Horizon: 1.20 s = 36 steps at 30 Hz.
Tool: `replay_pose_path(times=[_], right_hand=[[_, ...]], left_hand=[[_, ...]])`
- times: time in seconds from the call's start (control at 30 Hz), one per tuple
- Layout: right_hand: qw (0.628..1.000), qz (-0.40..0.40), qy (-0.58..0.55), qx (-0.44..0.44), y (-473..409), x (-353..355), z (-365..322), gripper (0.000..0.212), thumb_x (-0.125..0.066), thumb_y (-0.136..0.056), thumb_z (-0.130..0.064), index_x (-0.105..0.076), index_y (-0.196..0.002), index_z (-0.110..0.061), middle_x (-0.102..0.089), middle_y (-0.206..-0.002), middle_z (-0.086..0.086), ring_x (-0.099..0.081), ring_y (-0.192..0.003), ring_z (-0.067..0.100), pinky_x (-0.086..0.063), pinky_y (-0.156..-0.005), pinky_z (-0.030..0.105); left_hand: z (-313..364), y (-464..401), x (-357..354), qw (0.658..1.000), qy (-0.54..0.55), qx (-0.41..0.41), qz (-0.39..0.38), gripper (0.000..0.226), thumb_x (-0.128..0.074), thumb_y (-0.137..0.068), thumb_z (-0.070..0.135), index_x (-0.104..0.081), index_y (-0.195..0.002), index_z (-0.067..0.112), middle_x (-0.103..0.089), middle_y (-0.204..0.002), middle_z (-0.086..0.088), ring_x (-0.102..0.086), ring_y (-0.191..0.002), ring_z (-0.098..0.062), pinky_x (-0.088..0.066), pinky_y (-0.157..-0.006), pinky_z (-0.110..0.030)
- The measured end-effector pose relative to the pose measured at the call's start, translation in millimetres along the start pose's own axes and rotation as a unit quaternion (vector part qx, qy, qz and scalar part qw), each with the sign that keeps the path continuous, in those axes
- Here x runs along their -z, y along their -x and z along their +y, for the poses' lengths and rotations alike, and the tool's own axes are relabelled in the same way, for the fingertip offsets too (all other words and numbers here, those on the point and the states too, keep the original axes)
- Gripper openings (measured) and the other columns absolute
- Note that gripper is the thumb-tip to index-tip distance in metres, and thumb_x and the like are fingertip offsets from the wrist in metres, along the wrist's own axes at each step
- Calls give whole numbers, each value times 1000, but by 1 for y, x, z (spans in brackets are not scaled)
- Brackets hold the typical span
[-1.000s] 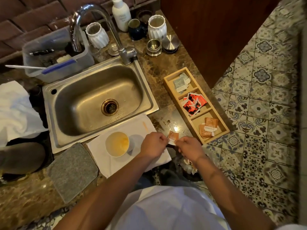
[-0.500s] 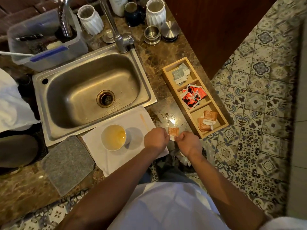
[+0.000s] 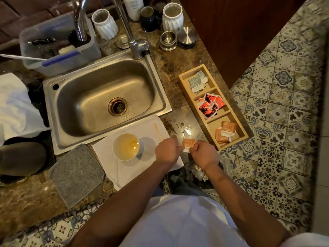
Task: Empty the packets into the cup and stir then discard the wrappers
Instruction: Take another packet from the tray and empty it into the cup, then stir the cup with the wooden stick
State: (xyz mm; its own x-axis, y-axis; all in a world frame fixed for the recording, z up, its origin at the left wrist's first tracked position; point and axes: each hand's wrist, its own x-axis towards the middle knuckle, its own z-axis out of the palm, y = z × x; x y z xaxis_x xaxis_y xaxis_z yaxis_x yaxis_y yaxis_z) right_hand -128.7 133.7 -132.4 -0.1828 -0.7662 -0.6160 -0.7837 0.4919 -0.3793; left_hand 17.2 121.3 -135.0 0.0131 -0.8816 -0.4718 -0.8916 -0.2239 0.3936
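Right beside the steel sink (image 3: 106, 97): dark marble counter (image 3: 170, 65), patterned floor tiles.
Both hands, left hand (image 3: 168, 150) and right hand (image 3: 204, 153), pinch a small orange packet (image 3: 188, 143) between curled fingers, just right of the white cup (image 3: 126, 146).

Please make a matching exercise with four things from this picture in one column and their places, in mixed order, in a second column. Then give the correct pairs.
Things:
1. cup
2. orange packet
3. red packets
4. stir stick

Places:
A. middle compartment of the wooden tray
B. pinched between both hands
C. on the white cloth, right of the cup
D. on the white cloth, in front of the sink

Pairs: 1-D, 2-B, 3-A, 4-C
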Motion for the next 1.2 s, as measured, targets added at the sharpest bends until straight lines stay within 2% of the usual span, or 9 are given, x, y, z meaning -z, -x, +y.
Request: replay_pose_path(times=[0.27,0.47,0.6,0.67,0.73,0.83,0.97,1.1,1.2], right_hand=[[999,6,-4,38,3,1,2,19,-59,-93,-29,-59,-75,-23,-69,-77,2,-66,-73,25,-45,-61,29],[993,18,-8,119,9,-1,-13,21,-61,-94,-32,-63,-75,-22,-68,-72,-3,-66,-69,18,-54,-66,33],[989,-7,13,150,8,-8,-38,20,-64,-94,-38,-65,-80,-24,-66,-72,-10,-65,-72,13,-50,-63,26],[985,-19,43,168,8,-13,-54,20,-64,-95,-41,-63,-80,-28,-63,-73,-14,-65,-76,13,-46,-63,23],[981,-25,66,183,4,-21,-68,16,-64,-94,-44,-63,-86,-31,-64,-81,-11,-68,-86,18,-51,-74,28],[976,-20,119,184,-2,-33,-82,24,-65,-93,-49,-68,-103,-27,-71,-99,-4,-68,-97,21,-50,-78,31],[970,-11,163,179,-6,-40,-93,24,-65,-94,-45,-68,-105,-23,-74,-105,1,-69,-98,23,-57,-81,35],[964,-2,190,185,-6,-41,-95,24,-66,-94,-43,-70,-105,-22,-74,-103,1,-70,-96,22,-58,-79,36],[964,-4,191,185,-5,-39,-96,21,-65,-94,-39,-71,-104,-22,-73,-100,-1,-69,-94,21,-53,-73,31]], left_hand=[[-1,4,6,998,46,-2,-36,25,-69,-90,39,-59,-89,17,-70,-86,-4,-66,-81,-26,-48,-66,-35],[-9,46,44,982,187,-1,-16,34,-75,-86,43,-49,-72,25,-59,-66,8,-54,-62,-6,-42,-59,-31],[-26,92,84,956,292,27,17,34,-74,-88,44,-57,-72,19,-55,-55,11,-48,-51,1,-38,-54,-16],[-42,110,100,931,359,56,31,36,-68,-92,44,-59,-67,20,-56,-51,10,-48,-49,-1,-41,-57,-21],[-63,121,110,912,394,95,61,41,-62,-96,45,-61,-61,23,-58,-50,6,-49,-47,-6,-41,-56,-27],[-99,129,119,903,387,134,127,45,-57,-100,45,-66,-65,18,-60,-52,0,-49,-44,-8,-42,-51,-28],[-134,124,126,911,323,179,187,43,-55,-101,42,-66,-71,15,-63,-55,0,-55,-46,-7,-43,-50,-24],[-149,110,131,939,258,168,154,38,-57,-98,51,-66,-80,18,-69,-67,2,-61,-59,-12,-42,-55,-28],[-152,101,132,956,233,139,108,35,-59,-96,51,-68,-86,19,-69,-74,1,-62,-65,-12,-41,-50,-19]])
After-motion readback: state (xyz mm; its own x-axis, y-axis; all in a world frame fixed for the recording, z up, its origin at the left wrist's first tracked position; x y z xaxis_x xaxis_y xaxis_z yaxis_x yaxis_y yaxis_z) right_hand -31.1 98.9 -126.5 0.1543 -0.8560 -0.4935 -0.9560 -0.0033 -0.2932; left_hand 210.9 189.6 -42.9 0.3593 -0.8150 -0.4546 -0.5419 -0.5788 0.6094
